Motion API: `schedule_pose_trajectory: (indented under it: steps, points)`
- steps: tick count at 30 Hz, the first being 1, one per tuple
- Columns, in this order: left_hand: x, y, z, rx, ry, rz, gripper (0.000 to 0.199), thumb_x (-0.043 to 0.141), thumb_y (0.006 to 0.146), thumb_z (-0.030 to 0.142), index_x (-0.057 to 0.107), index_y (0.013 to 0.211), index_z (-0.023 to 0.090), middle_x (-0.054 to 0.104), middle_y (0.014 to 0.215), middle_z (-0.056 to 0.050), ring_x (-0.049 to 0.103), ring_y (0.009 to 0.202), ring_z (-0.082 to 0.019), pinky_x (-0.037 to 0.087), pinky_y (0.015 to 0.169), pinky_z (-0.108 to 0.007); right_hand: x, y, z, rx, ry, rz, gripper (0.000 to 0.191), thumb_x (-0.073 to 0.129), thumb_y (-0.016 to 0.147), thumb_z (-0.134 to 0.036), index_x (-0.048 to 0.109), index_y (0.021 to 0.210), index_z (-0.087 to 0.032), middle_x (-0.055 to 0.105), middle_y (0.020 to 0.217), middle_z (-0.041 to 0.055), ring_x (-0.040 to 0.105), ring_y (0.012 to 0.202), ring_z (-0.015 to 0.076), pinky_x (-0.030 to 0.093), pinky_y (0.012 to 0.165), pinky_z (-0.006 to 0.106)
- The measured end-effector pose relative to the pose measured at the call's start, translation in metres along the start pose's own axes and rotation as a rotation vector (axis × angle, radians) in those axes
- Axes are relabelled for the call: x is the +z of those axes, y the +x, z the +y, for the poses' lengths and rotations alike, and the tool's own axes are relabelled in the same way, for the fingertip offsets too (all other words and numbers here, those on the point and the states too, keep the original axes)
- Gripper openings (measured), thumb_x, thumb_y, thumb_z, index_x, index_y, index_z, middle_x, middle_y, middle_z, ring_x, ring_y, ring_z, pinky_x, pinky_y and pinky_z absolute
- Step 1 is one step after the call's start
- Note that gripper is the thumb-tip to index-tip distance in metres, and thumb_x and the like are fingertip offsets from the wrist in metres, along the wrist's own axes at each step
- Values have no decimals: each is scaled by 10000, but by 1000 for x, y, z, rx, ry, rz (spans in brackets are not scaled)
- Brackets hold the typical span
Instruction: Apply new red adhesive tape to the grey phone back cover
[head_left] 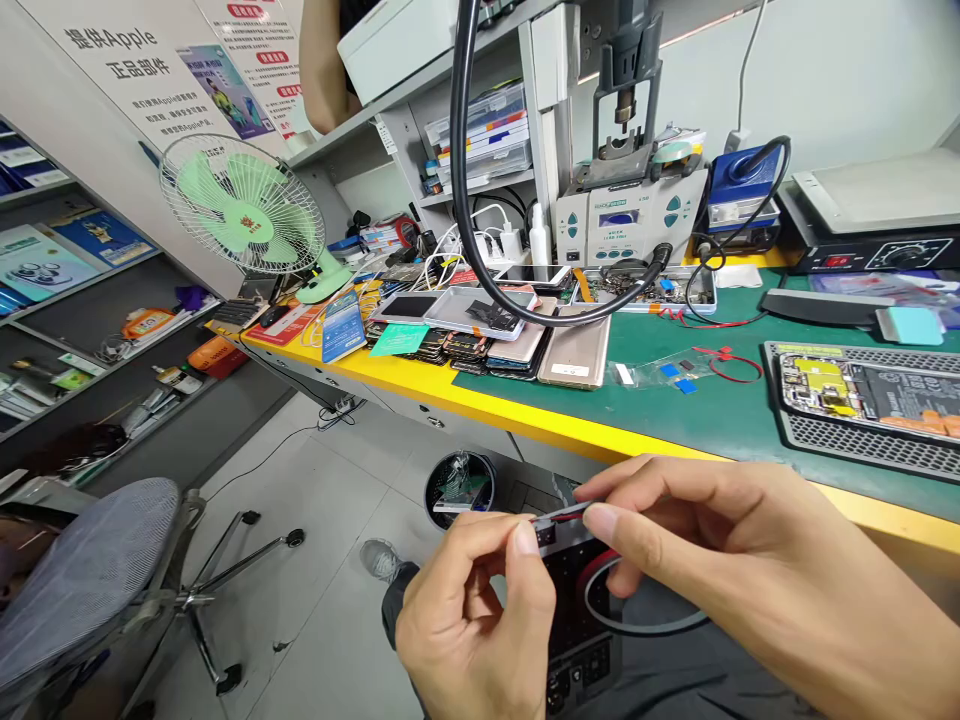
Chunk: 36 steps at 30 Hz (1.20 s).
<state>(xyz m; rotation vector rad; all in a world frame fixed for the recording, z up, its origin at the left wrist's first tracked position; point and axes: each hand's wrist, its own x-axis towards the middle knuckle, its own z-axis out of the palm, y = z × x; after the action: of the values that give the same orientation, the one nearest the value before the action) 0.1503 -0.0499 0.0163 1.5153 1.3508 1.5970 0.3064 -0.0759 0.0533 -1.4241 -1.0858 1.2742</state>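
Note:
Between my two hands is a thin dark strip-like part (pixel 564 514) with a red line along it, held above my lap. My left hand (pixel 484 610) pinches its left end between thumb and forefinger. My right hand (pixel 697 540) grips the other end with thumb and fingertips. Below the strip lies a dark panel (pixel 574 590) with small components, partly hidden by my hands. A ring with a grey and red edge (pixel 645 625) shows beneath my right hand.
An opened phone (pixel 862 390) lies on the green mat (pixel 720 410) at the right. Stacked phones (pixel 574 350) stand mid-bench. A thick black cable (pixel 460 130) loops overhead. On the floor are a bin (pixel 460 485) and a mesh chair (pixel 90 570); a green fan (pixel 244 220) stands left.

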Motion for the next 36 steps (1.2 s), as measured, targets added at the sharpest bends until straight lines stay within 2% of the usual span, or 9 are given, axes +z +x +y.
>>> schedule_pose_trajectory:
  steps: [4,7,12,16,20,25,28,30,36]
  points:
    - [0,2,-4,71,-9,-30,176,705,900,249,725,726,235,664,653,40,573,570,-104,466,529,-187,3,-1,3,-45,-15,4,497,694,898,-631,737,649,-203,801,993,104,738,779,241,577,621,281]
    - [0,1,-2,62,19,-6,167,707,895,243,732,730,231,672,656,34,582,571,-108,478,535,-191,3,-3,6,-27,21,-42,475,680,922,-615,734,672,-215,783,876,84,736,888,268,564,668,281]
    - [4,-1,5,54,55,28,162,713,894,249,750,737,259,678,659,56,587,590,-96,472,564,-185,4,-6,5,-7,169,-95,410,750,898,-554,752,678,-208,786,1001,82,714,988,273,554,765,291]
    - [6,-3,4,137,4,47,136,718,899,220,772,781,260,703,678,39,604,601,-109,485,575,-207,4,-8,4,12,254,-126,398,774,873,-555,753,674,-212,773,924,75,704,957,263,548,806,304]
    - [7,-6,3,87,-41,65,136,723,902,221,775,786,267,711,704,48,614,628,-100,492,603,-187,0,-5,3,63,231,-114,458,758,872,-606,698,649,-211,749,826,52,691,821,210,552,769,276]
    - [9,-6,8,-63,-80,54,142,739,871,265,764,732,250,675,658,53,567,595,-89,459,557,-176,-3,0,1,52,76,3,441,759,854,-555,671,617,-194,784,1105,97,719,812,208,522,614,240]
    - [10,-6,10,-97,-109,59,143,742,856,273,757,716,247,647,638,55,542,582,-88,447,541,-179,-3,0,0,62,26,10,436,729,847,-577,686,619,-209,793,1035,127,731,982,304,441,497,232]
    - [9,-6,10,-104,-113,55,145,740,856,272,755,713,250,640,633,58,533,573,-86,441,536,-180,-4,0,0,76,-4,7,476,709,844,-619,688,591,-217,790,973,140,716,1009,327,377,445,232]
    - [7,-6,9,-76,-63,24,168,732,862,274,740,697,244,627,614,64,508,544,-73,404,511,-177,-7,-2,1,93,-73,37,504,694,859,-668,710,616,-226,741,771,100,621,719,214,364,441,228]
